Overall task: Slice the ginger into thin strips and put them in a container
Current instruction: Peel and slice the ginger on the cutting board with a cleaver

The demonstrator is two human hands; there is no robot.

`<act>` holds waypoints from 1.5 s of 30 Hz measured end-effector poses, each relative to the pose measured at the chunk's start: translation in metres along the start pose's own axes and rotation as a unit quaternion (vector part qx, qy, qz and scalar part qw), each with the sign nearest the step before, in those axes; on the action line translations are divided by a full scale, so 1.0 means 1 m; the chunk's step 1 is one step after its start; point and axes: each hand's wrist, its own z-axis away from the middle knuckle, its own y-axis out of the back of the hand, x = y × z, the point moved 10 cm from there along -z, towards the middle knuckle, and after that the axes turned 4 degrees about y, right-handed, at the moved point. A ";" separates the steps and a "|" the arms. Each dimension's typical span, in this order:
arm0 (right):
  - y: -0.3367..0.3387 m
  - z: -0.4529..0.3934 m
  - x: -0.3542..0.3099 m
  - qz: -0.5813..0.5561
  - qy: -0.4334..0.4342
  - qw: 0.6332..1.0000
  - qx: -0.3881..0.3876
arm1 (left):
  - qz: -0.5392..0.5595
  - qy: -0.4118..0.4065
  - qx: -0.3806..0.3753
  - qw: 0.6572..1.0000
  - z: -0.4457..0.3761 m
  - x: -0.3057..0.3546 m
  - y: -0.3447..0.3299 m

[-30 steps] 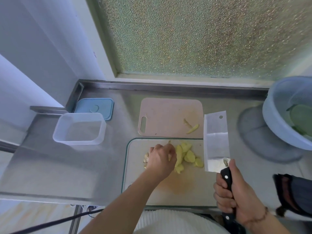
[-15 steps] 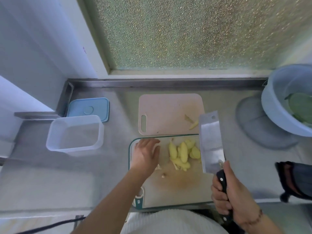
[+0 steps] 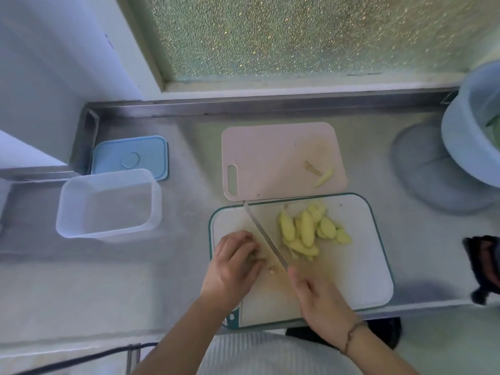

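Setting: a steel tabletop (image 3: 270, 112) below a frosted window (image 3: 297, 33).
White board: a green-edged cutting board (image 3: 362, 277) at the near edge, just touching a pink board (image 3: 273, 155) behind it.
Ginger: a pile of pale yellow ginger slices (image 3: 308, 234) on the white board's far half; one stray slice (image 3: 323, 177) on the pink board.
Left hand: the left hand (image 3: 232, 266) has its fingers curled down over a small piece on the board, left of the blade.
Right hand: the right hand (image 3: 322, 301) is wrapped round the handle of the cleaver (image 3: 266, 236), seen edge-on, lying between the left hand and the slices.
Container: a clear plastic container (image 3: 108, 204) to the left, well apart from the boards, its blue lid (image 3: 130, 155) behind it.
Right edge: a pale blue bowl (image 3: 465, 136).
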 end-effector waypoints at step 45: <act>0.074 0.022 0.048 -0.088 -0.038 0.983 0.158 | -0.096 0.074 0.007 0.993 -0.060 0.046 -0.037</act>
